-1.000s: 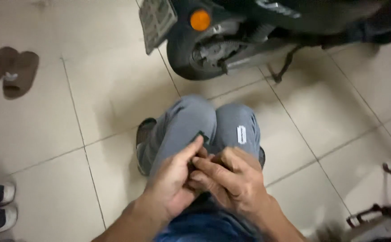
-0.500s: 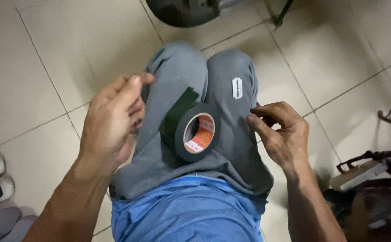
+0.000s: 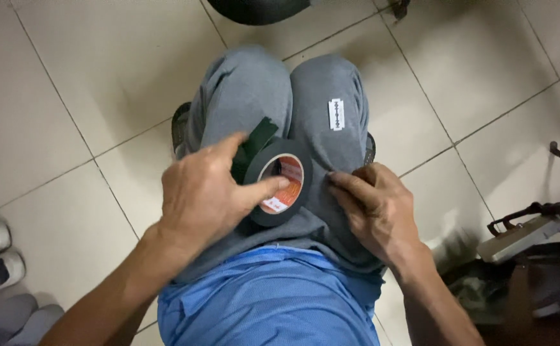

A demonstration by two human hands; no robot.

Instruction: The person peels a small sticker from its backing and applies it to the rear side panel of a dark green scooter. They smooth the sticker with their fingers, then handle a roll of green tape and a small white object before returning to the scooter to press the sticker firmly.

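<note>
head view: seated person looking down at own lap, grey trousers (image 3: 248,90), blue shirt (image 3: 273,301), tiled floor (image 3: 87,83).
tape roll: dark roll of tape (image 3: 278,182) lies between the thighs, loose end (image 3: 257,138) peeled up toward the knee.
left hand: left hand (image 3: 203,195) lies over the roll, thumb across its core, fingers on the loose end; grip loose, not closed round it.
right hand: right hand (image 3: 379,208) flat on the right thigh just beside the roll, holding nothing.
razor blade: bare razor blade (image 3: 336,114) lies unsecured on the right knee.
risk: a leg shift could slide the blade off or under a reaching finger; the roll could tip off the lap.
</note>
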